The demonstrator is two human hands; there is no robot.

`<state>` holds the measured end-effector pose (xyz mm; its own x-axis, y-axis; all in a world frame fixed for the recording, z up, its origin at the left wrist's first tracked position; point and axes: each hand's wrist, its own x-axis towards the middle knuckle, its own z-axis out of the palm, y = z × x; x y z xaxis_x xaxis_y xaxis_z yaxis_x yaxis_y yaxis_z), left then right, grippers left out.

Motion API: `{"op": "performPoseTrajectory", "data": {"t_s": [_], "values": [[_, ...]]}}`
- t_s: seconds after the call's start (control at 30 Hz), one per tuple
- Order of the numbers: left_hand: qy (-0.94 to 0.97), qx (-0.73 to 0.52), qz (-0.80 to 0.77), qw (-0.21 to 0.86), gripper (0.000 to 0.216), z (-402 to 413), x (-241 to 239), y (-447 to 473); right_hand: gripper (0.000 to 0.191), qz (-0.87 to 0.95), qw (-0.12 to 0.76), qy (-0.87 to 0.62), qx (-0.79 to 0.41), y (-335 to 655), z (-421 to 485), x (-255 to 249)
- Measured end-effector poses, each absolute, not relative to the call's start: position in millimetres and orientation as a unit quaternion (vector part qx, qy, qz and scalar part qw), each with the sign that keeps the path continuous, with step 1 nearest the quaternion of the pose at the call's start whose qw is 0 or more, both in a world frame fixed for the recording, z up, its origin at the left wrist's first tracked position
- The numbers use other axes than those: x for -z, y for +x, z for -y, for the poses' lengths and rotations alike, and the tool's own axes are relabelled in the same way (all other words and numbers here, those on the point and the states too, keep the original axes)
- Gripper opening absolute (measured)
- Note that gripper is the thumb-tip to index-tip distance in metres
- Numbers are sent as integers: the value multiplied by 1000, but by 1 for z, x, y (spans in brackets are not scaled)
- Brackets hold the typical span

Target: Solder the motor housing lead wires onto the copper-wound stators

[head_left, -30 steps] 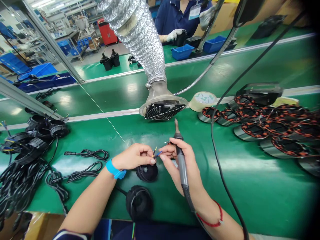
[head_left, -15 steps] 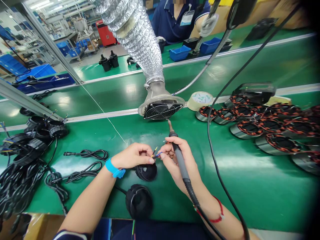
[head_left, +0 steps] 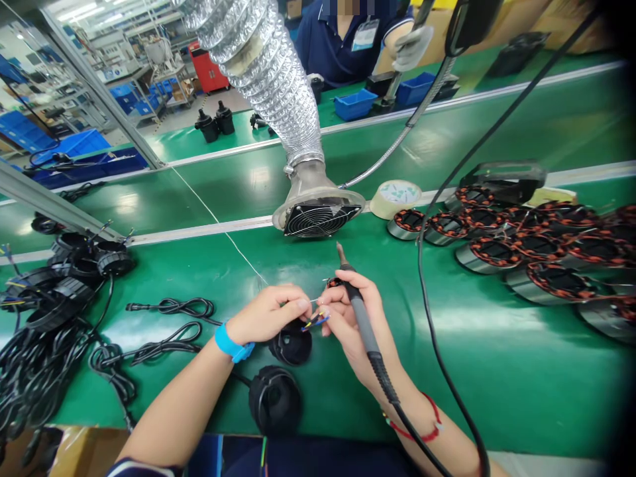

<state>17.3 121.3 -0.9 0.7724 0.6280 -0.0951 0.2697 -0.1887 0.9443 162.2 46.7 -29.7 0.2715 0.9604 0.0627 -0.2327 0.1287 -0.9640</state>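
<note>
My right hand (head_left: 360,321) is closed round a soldering iron (head_left: 362,318), its tip pointing up and away below the fume extractor. The thumb and fingertips of that same hand also pinch thin blue and yellow wire ends (head_left: 315,320). Closed beside it, my left hand (head_left: 278,311) grips a thin pale solder wire (head_left: 218,222), which comes down from the upper left; a short silvery end shows between the hands. Under the fingers lies a black round cap (head_left: 292,346), partly covered. Nearer to me sits another black cap (head_left: 275,401). A small copper-wound part (head_left: 332,283) is mostly hidden behind my right fingers.
A fume extractor (head_left: 320,220) hangs ahead on a silver duct. Wound stators (head_left: 491,254) crowd the right, near a tape roll (head_left: 396,199). Coiled black cables (head_left: 183,307) and caps (head_left: 82,265) fill the left. A co-worker's gloved hand (head_left: 413,50) is across the bench.
My left fingers have shifted from beside the coloured wire ends to slightly above them, with the silvery end now showing. The coloured wires stay at my right fingertips. The solder wire has swung rightward.
</note>
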Motion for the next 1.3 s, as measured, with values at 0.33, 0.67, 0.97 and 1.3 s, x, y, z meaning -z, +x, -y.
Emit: {"op": "performPoseTrajectory", "data": {"t_s": [0.33,0.67,0.97,1.3], "values": [[810,-115,-211,535,51,-122,-6,19,43,453,648,-431,-435,167,-40,30],[574,-77,-273,768,38,-113,-8,19,42,554,649,-421,-308,167,-31,26],[625,-169,-449,616,8,-121,5,46,33,511,551,-586,-304,203,-40,35],[708,-152,-478,497,9,-139,14,64,23,518,595,-590,-171,223,-13,51]]}}
